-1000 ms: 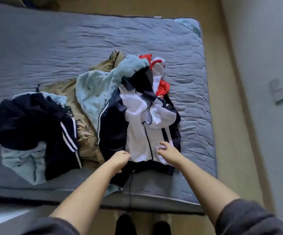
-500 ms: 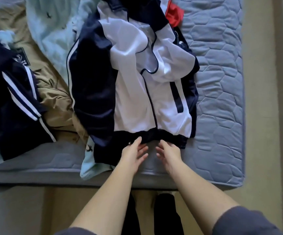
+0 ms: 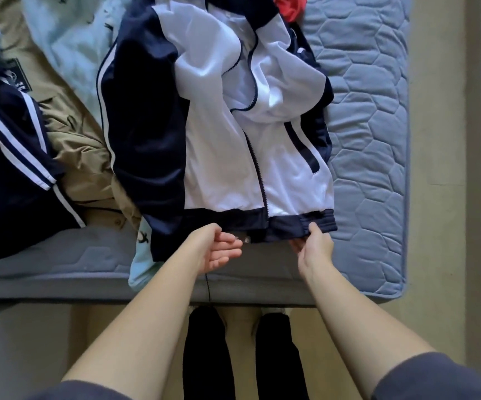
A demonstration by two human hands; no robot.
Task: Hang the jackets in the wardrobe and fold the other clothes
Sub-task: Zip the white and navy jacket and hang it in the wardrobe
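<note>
At the near edge of the grey mattress (image 3: 377,140), the white-and-navy jacket (image 3: 219,140) lies front-up, its zip partly open; from my remote seat I see the right hand (image 3: 315,246) pinching the navy hem, thumb on top; the left hand (image 3: 219,251) lies palm-up just below the hem, fingers loose, holding nothing I can make out; lifted by one corner, I judge, the slick jacket could drag the pale blue garment (image 3: 69,44) off the bed.
</note>
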